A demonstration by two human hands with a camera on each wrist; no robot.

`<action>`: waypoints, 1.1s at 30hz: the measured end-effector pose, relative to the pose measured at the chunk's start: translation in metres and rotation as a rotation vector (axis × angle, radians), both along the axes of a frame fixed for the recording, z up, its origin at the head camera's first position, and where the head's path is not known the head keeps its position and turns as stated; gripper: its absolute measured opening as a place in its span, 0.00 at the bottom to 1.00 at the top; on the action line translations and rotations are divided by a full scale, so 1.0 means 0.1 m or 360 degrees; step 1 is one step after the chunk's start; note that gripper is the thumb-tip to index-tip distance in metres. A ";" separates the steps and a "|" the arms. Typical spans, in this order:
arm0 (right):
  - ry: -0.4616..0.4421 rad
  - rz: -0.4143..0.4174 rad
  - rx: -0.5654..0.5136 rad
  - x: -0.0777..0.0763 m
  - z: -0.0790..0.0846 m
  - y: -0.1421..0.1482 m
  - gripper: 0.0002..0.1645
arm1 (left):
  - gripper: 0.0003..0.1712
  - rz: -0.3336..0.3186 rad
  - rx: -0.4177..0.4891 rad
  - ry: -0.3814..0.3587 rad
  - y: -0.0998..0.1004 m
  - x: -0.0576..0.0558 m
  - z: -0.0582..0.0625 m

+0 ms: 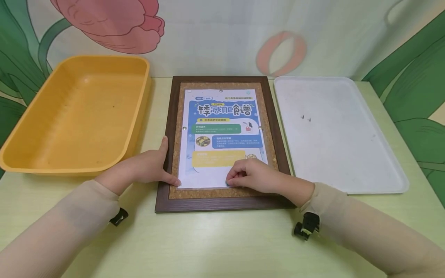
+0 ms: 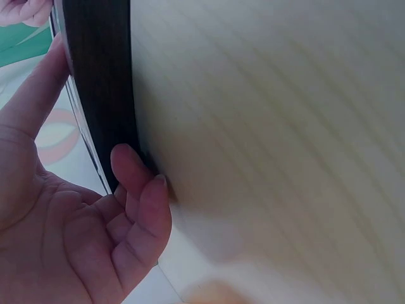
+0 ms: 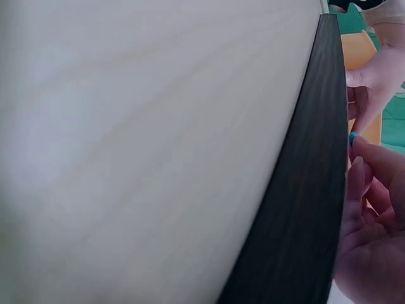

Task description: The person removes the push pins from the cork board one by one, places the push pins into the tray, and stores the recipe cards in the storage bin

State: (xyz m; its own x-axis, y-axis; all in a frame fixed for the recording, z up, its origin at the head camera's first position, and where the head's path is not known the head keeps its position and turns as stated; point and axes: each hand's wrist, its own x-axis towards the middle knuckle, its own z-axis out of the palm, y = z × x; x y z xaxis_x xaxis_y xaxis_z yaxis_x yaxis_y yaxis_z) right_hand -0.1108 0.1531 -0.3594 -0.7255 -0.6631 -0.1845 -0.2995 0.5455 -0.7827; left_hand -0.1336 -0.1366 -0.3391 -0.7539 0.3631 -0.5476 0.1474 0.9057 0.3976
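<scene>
A printed poster (image 1: 208, 178) in Chinese lies on a cork board (image 1: 208, 194) with a dark wooden frame (image 1: 222, 204). Several small pins, such as one thumbtack (image 1: 220, 91), sit along its top and sides. Between thumb and fingertips, my right hand (image 1: 255, 175) pinches a blue-headed thumbtack (image 3: 352, 138) at the poster's bottom edge; its point is hidden. My left hand (image 1: 149, 166) rests at the frame's left side, thumb stretched onto the poster's lower left corner. In the left wrist view, some of its fingers (image 2: 142, 221) bend against the frame's outer edge.
On the left stands a deep yellow tub (image 1: 135, 127), close by my left forearm. A shallow white tray (image 1: 340, 154) lies to the right, holding a few loose tacks (image 1: 309, 119). All stand on a pale green table (image 1: 208, 243), with a printed curtain (image 1: 215, 42) behind.
</scene>
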 end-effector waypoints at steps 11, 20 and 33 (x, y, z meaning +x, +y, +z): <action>-0.0261 -0.0030 -0.0060 -0.10 0.03 0.12 0.07 | 0.80 0.0004 0.0003 -0.0007 0.01 0.00 0.01; -0.0289 -0.0291 0.0011 -0.13 0.10 0.37 0.09 | 0.80 0.0018 0.0011 -0.0005 0.01 0.02 0.02; -0.0330 -0.0567 -0.0008 -0.15 0.22 0.72 0.14 | 0.80 0.0001 0.0024 0.0015 0.00 0.02 0.01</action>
